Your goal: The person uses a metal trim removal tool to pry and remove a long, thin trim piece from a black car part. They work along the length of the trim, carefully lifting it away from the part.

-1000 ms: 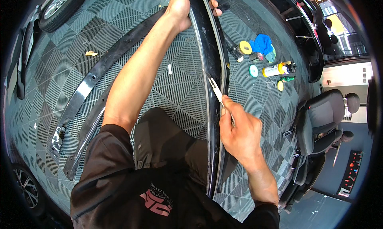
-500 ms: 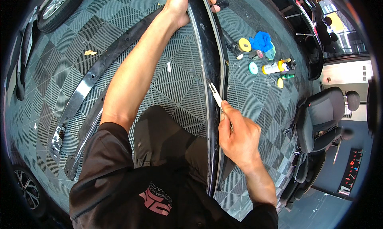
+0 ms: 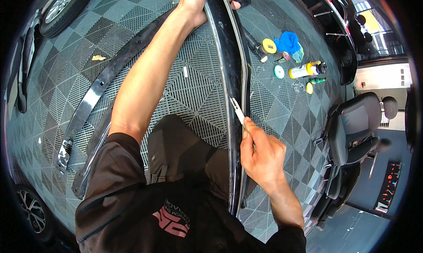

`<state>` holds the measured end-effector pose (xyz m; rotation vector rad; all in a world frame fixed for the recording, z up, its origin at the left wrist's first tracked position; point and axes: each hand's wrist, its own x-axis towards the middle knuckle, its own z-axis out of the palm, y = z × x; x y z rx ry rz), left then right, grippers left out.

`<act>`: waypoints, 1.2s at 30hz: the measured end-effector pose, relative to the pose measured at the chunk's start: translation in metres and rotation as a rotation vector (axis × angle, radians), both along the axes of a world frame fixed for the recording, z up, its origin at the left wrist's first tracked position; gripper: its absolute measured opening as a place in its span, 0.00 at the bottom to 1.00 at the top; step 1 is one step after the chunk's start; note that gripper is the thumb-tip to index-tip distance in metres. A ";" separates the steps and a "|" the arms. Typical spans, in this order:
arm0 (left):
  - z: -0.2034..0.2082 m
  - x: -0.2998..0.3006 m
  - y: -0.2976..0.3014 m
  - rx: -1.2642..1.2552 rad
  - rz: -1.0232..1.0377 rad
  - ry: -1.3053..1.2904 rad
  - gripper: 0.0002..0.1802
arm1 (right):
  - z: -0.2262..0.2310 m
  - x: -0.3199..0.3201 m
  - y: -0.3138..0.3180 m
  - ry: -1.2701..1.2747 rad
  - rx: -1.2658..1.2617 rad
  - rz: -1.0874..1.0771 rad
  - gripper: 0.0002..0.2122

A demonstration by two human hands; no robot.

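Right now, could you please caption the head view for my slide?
Left hand grips a black strip; right hand holds a white tool over it.

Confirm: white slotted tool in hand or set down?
In hand: the right hand pinches the white slotted tool between thumb and fingers, its tip over the long black strip. Whether it touches, I cannot tell.

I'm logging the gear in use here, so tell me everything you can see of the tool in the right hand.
The tool is slim, straight and off-white, perhaps plastic, with a slotted, fork-like tip. The right hand grips it between thumb and fingers, hiding its other end. It slants over the long black strip, tip up and to the left; whether the tip touches the strip, I can't tell.
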<state>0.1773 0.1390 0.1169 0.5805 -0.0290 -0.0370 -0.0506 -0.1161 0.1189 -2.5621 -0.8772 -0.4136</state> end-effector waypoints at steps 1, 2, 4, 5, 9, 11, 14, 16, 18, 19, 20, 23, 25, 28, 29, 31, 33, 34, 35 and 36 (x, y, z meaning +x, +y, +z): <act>0.000 0.000 0.000 0.005 0.007 0.002 0.47 | -0.001 -0.001 -0.001 0.001 -0.001 0.000 0.10; 0.000 -0.001 -0.001 0.009 0.014 0.005 0.47 | -0.001 -0.002 -0.002 0.003 -0.002 0.000 0.10; 0.001 -0.001 -0.001 0.025 0.026 0.015 0.47 | -0.002 -0.004 -0.004 0.010 -0.009 0.000 0.11; 0.001 -0.001 -0.001 0.037 0.031 0.024 0.47 | -0.003 -0.006 -0.005 0.014 -0.012 0.000 0.11; 0.001 -0.001 0.000 0.056 0.032 0.001 0.47 | -0.006 -0.012 -0.008 0.010 -0.010 0.003 0.12; 0.000 0.000 0.000 0.035 0.043 0.004 0.46 | -0.007 -0.016 -0.010 0.027 -0.016 0.000 0.13; 0.000 0.002 -0.001 0.030 0.050 -0.013 0.46 | -0.008 -0.020 -0.013 0.022 -0.034 -0.007 0.13; -0.001 0.001 -0.001 0.049 0.054 -0.018 0.46 | -0.010 -0.023 -0.014 0.025 -0.021 -0.014 0.13; 0.002 -0.001 -0.002 0.080 0.061 -0.013 0.46 | -0.010 -0.025 -0.015 0.026 -0.019 -0.016 0.13; 0.003 -0.002 -0.003 0.077 0.058 -0.007 0.46 | -0.010 -0.026 -0.016 0.025 -0.022 -0.014 0.13; 0.004 -0.003 -0.003 0.074 0.054 -0.002 0.46 | -0.009 -0.028 -0.017 0.023 -0.027 -0.013 0.13; 0.004 -0.003 -0.004 0.067 0.045 0.005 0.46 | -0.011 -0.033 -0.020 0.029 -0.024 -0.023 0.14; 0.002 -0.002 -0.003 0.076 0.049 0.004 0.47 | -0.012 -0.036 -0.021 0.034 -0.030 -0.026 0.13; -0.002 0.002 -0.002 0.096 0.062 0.004 0.47 | -0.013 -0.041 -0.023 0.040 -0.041 -0.027 0.13; -0.002 0.002 -0.003 0.095 0.062 0.007 0.48 | -0.013 -0.042 -0.024 0.042 -0.045 -0.026 0.13; -0.001 0.002 -0.002 0.102 0.059 0.013 0.48 | -0.014 -0.045 -0.024 0.042 -0.033 -0.032 0.13; 0.001 0.000 -0.003 0.115 0.053 0.018 0.48 | -0.014 -0.049 -0.025 0.043 -0.036 -0.040 0.13; 0.001 0.000 -0.003 0.110 0.057 0.002 0.48 | -0.014 -0.051 -0.026 0.044 -0.045 -0.043 0.13; 0.001 0.001 -0.002 0.105 0.064 -0.014 0.48 | -0.014 -0.052 -0.027 0.045 -0.052 -0.045 0.13; 0.000 0.002 -0.001 0.101 0.071 -0.030 0.48 | -0.014 -0.054 -0.027 0.040 -0.055 -0.043 0.13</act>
